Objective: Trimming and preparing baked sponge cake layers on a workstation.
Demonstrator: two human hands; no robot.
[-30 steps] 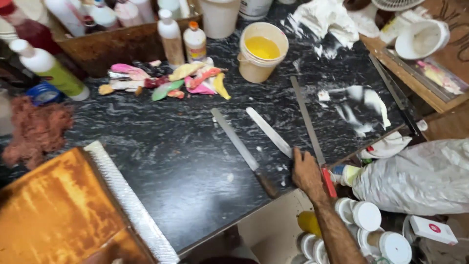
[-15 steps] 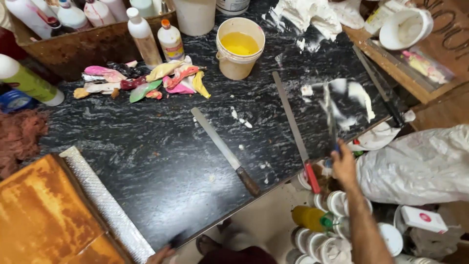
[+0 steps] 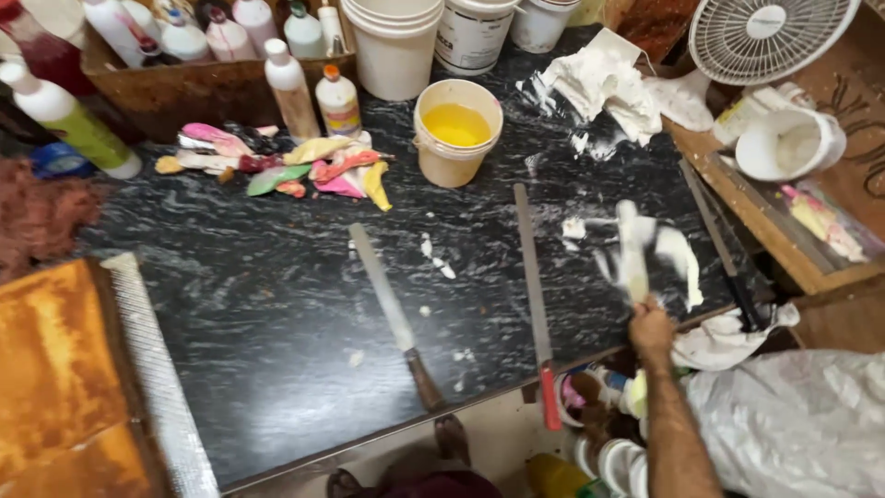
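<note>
My right hand [image 3: 650, 328] is at the front right edge of the black marble table [image 3: 277, 369], closed around the handle of a flat palette knife [image 3: 631, 251]. Its blade points away from me, is smeared white, and is blurred over a white cream smear [image 3: 680, 258] on the table. Two long knives lie left of the hand: one with a red handle [image 3: 533, 277] and one with a brown handle [image 3: 387, 304]. My left hand is out of view.
A bucket of yellow liquid [image 3: 456, 129] and several coloured piping bags [image 3: 304, 166] sit at the back. Bottles stand in a box [image 3: 184, 88]. A fan [image 3: 765, 37], a white bowl [image 3: 788, 143] and a dark-handled knife [image 3: 724, 249] are on the right. An orange board [image 3: 55, 369] lies at the left.
My right hand took the short flat knife from between the long knives and carried it right, over the white smear. The view shifted toward the right.
</note>
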